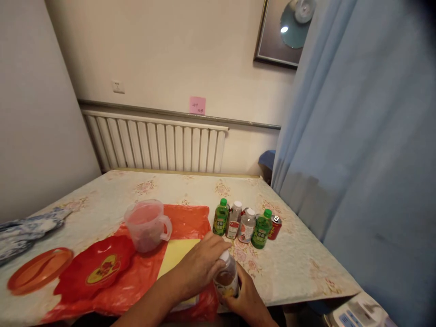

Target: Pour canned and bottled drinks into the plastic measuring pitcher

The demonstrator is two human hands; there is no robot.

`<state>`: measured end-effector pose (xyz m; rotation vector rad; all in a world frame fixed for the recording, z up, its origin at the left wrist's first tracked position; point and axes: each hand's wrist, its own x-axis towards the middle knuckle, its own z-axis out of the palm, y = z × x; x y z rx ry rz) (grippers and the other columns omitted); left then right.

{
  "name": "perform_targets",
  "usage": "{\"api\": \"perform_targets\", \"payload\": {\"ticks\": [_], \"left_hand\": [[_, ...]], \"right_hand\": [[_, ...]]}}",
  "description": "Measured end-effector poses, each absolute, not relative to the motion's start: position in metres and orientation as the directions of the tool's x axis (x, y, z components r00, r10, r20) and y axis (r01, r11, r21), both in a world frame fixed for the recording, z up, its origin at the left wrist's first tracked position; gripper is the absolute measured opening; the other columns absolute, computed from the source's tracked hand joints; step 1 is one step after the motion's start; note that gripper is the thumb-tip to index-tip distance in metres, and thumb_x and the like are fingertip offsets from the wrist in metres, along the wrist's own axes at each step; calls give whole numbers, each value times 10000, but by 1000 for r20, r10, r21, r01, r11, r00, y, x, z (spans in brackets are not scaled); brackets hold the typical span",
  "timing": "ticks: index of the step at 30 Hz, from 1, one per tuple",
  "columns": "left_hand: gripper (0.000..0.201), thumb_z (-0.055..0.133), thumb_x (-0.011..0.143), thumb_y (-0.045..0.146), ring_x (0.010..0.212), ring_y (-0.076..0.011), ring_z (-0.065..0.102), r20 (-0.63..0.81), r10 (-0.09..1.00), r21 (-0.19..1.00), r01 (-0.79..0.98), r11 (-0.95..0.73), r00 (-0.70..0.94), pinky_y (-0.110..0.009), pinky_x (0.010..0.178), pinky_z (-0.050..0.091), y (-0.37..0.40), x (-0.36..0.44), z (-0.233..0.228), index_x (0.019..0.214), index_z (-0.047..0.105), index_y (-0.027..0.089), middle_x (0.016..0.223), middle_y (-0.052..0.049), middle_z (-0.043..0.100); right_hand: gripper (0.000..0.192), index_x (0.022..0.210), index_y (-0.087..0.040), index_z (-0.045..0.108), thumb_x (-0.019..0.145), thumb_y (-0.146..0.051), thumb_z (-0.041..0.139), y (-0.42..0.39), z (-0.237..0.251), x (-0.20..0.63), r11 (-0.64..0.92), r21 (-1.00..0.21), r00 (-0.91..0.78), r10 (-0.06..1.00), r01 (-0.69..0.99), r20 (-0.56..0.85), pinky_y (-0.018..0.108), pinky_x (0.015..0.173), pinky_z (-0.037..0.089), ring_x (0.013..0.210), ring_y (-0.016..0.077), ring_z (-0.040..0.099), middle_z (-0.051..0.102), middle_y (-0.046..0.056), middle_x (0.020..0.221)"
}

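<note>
A small bottle (226, 278) with a white cap is standing low in the frame, just right of centre, near the table's (299, 263) front edge, and both hands are closing on it. The left hand (201, 265) is wrapping over the cap from the left, while the right hand (245, 297) is gripping the bottle's lower part from below and right. Just above, five drinks (248, 225) are standing in a row, and a clear jug (147, 225) is sitting on a red bag (136, 277) to the left.
</note>
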<state>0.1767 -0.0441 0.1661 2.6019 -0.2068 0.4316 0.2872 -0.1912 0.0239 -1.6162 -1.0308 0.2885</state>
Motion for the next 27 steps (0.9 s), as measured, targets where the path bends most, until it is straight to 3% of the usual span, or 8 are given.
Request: {"api": "perform_targets", "payload": {"ticks": [5,8,12,15,18,21,24,27], "left_hand": [[163,529,889,293,922,-247,514,342,109,293,4,-956,933,-372,817,445,-42,169,157,964,605,170,949,-76,591],[261,579,849,397,866,-256,538,327,260,340,143,-929,909,-389,768,459,-40,163,157,941,599,154,927,-81,594],[546,661,776,277,1097,-254,518,319,153,495,-27,-869,935,-387,944,432,-32,145,166,1288,479,221,1230,-74,560],[461,570,807,141,1118,-224,512,303,72,522,-102,-847,950,-367,998,395,-24,133,172,1250,527,263,1194,-37,598],[338,557,813,144,1024,-220,548,331,124,519,-71,-852,935,-350,920,427,-18,128,174,1138,587,233,1078,-41,630],[230,596,813,237,891,-209,567,412,294,558,17,-830,862,-329,810,443,-14,124,172,1040,598,208,973,-37,633],[226,554,854,349,739,-174,548,472,568,705,99,-702,675,-296,702,440,-8,115,158,1026,572,204,859,-17,614],[313,517,867,454,687,-161,546,354,764,892,50,-449,540,-270,650,443,1,103,125,1047,549,199,758,11,572]], "right_hand": [[632,1232,-198,521,624,-130,680,-181,34,277,73,-871,526,771,486,359,358,930,491,1064,251,616,651,67,1175],[600,1216,-219,518,642,-116,661,-176,42,273,104,-875,485,799,472,356,324,894,499,1027,228,625,655,40,1145],[609,1219,-216,513,638,-108,658,-170,46,273,115,-869,459,812,481,361,313,867,502,985,220,626,656,33,1111],[606,1203,-216,527,622,-77,627,-165,47,273,111,-855,447,814,506,370,317,877,495,987,220,620,654,31,1098],[641,1212,-220,531,599,-52,606,-161,49,270,96,-845,422,833,526,358,326,903,484,1016,224,611,647,34,1127],[645,1233,-223,525,614,-64,611,-154,54,268,81,-837,406,847,541,344,333,915,480,1036,225,607,638,44,1164],[618,1221,-218,536,622,-85,614,-141,63,272,64,-799,396,844,597,363,341,909,484,1033,234,609,642,53,1153],[614,1209,-213,545,609,-106,621,-120,79,284,52,-710,378,818,703,434,369,948,461,1068,259,592,635,68,1158]]}}
